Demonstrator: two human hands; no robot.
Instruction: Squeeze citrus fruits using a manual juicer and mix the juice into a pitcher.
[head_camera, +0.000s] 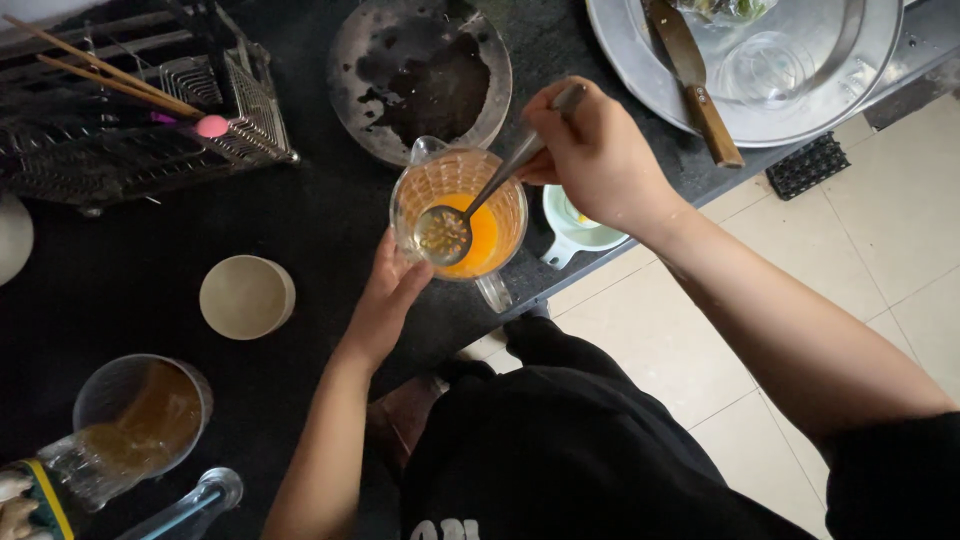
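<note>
A clear glass jug (458, 212) with orange juice in its bottom stands on the black counter (300, 230). My left hand (388, 297) grips the jug's near side. My right hand (598, 158) holds the handle of a metal slotted spoon (447, 232), whose bowl is inside the jug over the juice, with pulp or seeds in it. A small white jug (575, 230) sits just under my right hand, at the counter's edge.
A round stained metal plate (420, 70) lies behind the jug. At far left are a wire dish rack (140, 130) with chopsticks, a cream bowl (246, 296) and a glass with brown liquid (140, 410). A large metal tray (750, 60) holding a knife and a glass sits at top right.
</note>
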